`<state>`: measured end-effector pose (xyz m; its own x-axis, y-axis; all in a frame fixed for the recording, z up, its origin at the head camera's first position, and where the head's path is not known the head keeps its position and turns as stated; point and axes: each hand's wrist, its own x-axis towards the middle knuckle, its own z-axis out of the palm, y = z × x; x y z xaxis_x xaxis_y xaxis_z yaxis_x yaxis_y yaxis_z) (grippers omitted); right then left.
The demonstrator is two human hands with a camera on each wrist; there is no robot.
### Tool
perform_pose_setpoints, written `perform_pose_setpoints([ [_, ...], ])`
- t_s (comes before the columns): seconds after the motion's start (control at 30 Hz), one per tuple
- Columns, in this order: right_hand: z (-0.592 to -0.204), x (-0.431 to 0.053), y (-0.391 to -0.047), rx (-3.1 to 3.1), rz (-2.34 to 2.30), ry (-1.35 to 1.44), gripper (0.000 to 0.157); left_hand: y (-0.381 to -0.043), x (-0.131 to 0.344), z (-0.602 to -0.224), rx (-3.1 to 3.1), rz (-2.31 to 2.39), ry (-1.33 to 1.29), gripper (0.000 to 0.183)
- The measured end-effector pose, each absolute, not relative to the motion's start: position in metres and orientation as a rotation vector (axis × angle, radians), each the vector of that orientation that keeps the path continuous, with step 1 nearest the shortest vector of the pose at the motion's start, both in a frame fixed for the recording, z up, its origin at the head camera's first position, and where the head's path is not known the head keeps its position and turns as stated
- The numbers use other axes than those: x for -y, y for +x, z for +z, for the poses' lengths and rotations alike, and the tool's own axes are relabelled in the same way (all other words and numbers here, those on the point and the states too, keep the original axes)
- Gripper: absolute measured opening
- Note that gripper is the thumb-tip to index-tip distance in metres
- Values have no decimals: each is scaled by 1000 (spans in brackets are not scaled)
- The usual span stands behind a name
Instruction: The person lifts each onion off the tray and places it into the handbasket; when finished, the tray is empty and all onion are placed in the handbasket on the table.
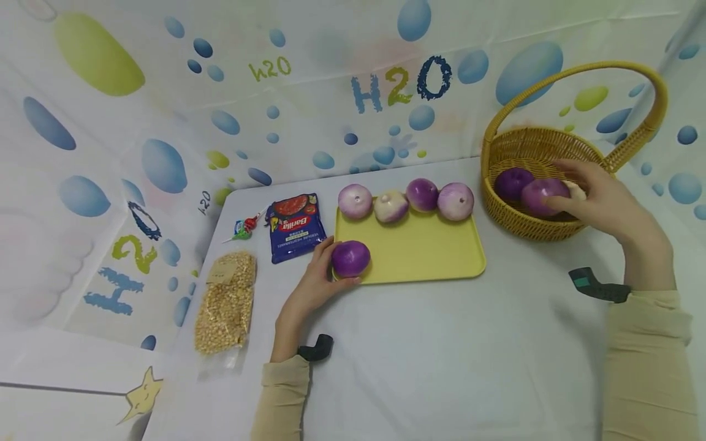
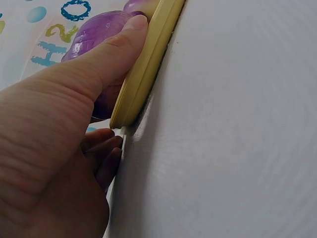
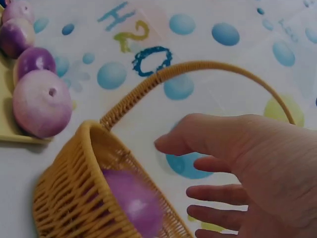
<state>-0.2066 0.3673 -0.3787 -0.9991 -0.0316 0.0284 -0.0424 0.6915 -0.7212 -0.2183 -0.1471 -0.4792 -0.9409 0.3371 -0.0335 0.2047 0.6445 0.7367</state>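
My left hand [image 1: 314,275] holds a purple onion [image 1: 351,258] at the front left corner of the yellow tray [image 1: 425,251]. Its thumb lies along the onion's near side, by the tray's rim, in the left wrist view. Above the wicker basket [image 1: 499,211], my right hand [image 1: 603,199] reaches over a light purple onion [image 1: 543,196]. The right wrist view shows that hand's fingers apart, a gap between them and the blurred onion [image 3: 136,206]. A darker purple onion [image 1: 513,184] lies beside it, and something pale in the basket is partly hidden by the hand.
Several purple-and-white onions [image 1: 456,201] line the tray's far edge. Left of the tray lie a blue Barilla pouch [image 1: 298,229], lollipops [image 1: 246,225] and a bag of yellow kernels [image 1: 226,306]. The basket's tall handle [image 1: 601,66] arches over its top.
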Motion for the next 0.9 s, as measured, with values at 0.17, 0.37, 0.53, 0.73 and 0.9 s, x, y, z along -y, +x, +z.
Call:
perform_pose_setpoints([
  [0.17,-369,-348,-207,2812,1196,68,70,-217,149,-479,-2698,1188,445,87],
  [0.37,-365,-294,-210,2755,1121,322,52,-216,148,-477,-2675,1203,449,85],
  [0.53,-384,-219,-218,2744,1129,723,45,-217,147,-478,-2680,1212,463,85],
  [0.73,-413,-125,-216,2777,1123,1017,51,-218,147,-477,-2687,1195,489,86],
  [0.9,-431,-73,-223,2787,1089,1058,60,-216,151,-476,-2700,1196,499,82],
])
